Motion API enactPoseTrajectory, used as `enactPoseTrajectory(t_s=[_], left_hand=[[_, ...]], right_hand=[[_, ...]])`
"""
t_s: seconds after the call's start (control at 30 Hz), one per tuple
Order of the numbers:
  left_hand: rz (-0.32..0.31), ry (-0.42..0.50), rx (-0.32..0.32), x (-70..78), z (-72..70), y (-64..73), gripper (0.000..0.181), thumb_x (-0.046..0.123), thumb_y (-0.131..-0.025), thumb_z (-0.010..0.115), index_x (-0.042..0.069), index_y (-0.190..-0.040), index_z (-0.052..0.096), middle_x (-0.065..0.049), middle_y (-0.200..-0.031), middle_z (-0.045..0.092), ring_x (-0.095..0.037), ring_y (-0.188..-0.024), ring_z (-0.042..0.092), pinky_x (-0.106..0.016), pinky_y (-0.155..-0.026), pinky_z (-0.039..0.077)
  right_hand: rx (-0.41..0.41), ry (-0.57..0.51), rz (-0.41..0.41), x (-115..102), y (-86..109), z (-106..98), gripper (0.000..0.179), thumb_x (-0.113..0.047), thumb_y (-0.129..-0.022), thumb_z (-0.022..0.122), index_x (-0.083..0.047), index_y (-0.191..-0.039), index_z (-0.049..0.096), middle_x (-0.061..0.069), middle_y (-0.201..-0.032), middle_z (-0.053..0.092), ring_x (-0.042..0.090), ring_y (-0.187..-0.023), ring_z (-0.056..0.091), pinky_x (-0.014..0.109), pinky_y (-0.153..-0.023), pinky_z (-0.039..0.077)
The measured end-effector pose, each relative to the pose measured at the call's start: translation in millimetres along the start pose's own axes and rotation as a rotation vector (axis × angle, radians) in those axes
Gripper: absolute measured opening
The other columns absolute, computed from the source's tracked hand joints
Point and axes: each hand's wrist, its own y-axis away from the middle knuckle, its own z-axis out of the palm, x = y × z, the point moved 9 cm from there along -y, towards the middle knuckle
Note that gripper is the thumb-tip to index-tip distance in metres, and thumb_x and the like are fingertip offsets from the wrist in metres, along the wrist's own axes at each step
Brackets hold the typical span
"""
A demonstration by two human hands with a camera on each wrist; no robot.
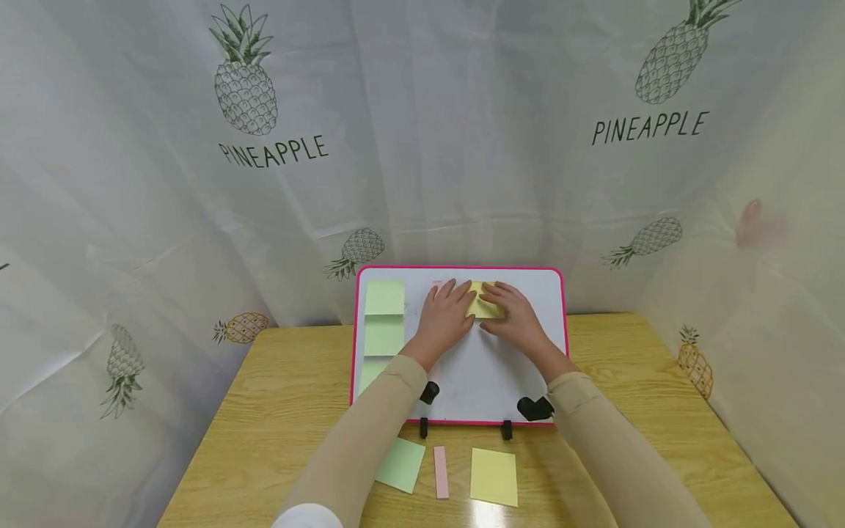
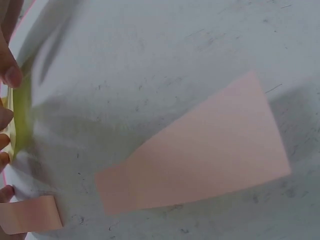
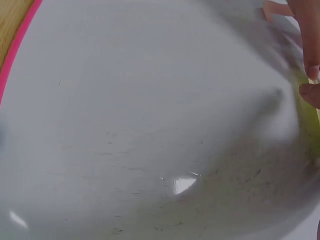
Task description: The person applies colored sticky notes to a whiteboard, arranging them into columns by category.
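Note:
Both hands are at the upper part of a pink-rimmed whiteboard [image 1: 485, 374], on a yellow sticky note [image 1: 488, 308]. My left hand [image 1: 444, 320] lies with extended fingers at the note's left side. From the other side my right hand [image 1: 519, 320] touches the note's right part with fingers spread. The note's lower edge stands off the board in the left wrist view, with fingertips [image 2: 11, 75] along it. Below the left hand a pink sticky strip [image 2: 200, 155] is stuck to the board, and another pink strip [image 2: 32, 215] sits higher up.
Several green sticky notes [image 1: 385, 297] run down the board's left side. On the wooden table [image 1: 290, 389] in front lie a green note pad [image 1: 401, 465], a pink strip pad [image 1: 441, 473] and a yellow note pad [image 1: 494, 477]. A pineapple-print curtain [image 1: 462, 147] hangs behind.

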Motion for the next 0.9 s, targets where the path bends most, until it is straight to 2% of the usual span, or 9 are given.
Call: enactPoseTrajectory(t_s=[0.23, 0.43, 0.7, 0.9], left_hand=[[-0.003, -0.026, -0.032, 0.3, 3.8, -0.3, 0.054, 0.046, -0.099, 0.049, 0.025, -0.148, 0.043, 0.009, -0.157, 0.029, -0.02, -0.144, 0.022, -0.046, -0.115, 0.021], [-0.008, -0.03, -0.044, -0.4, 5.7, -0.7, 0.055, 0.046, -0.1, 0.048, 0.025, -0.149, 0.041, 0.008, -0.158, 0.027, -0.021, -0.145, 0.021, -0.046, -0.115, 0.02], [-0.01, -0.022, -0.026, 0.2, 6.5, -1.3, 0.053, 0.046, -0.099, 0.05, 0.025, -0.148, 0.044, 0.008, -0.157, 0.029, -0.021, -0.144, 0.022, -0.046, -0.115, 0.021], [-0.012, -0.026, -0.01, 0.3, 7.0, -0.8, 0.054, 0.046, -0.098, 0.051, 0.024, -0.148, 0.044, 0.008, -0.157, 0.029, -0.021, -0.144, 0.023, -0.046, -0.115, 0.02]], right_hand=[[-0.058, 0.067, 0.0, -1.1, -1.3, 5.9, 0.073, -0.017, -0.071, 0.088, -0.003, -0.135, 0.057, 0.009, -0.15, 0.043, 0.031, -0.141, 0.027, 0.055, -0.112, 0.021], [-0.086, 0.115, -0.004, 1.7, -2.4, 11.9, 0.082, -0.019, -0.069, 0.089, -0.003, -0.14, 0.051, 0.008, -0.152, 0.04, 0.03, -0.142, 0.025, 0.052, -0.114, 0.017], [-0.091, 0.161, -0.009, 7.0, -0.9, 13.3, 0.087, -0.022, -0.068, 0.089, -0.002, -0.142, 0.047, 0.011, -0.153, 0.037, 0.031, -0.143, 0.023, 0.049, -0.116, 0.015], [-0.103, 0.148, 0.019, 12.1, 2.4, 11.1, 0.088, -0.021, -0.07, 0.089, -0.001, -0.144, 0.044, 0.01, -0.155, 0.033, 0.03, -0.144, 0.02, 0.045, -0.117, 0.012]])
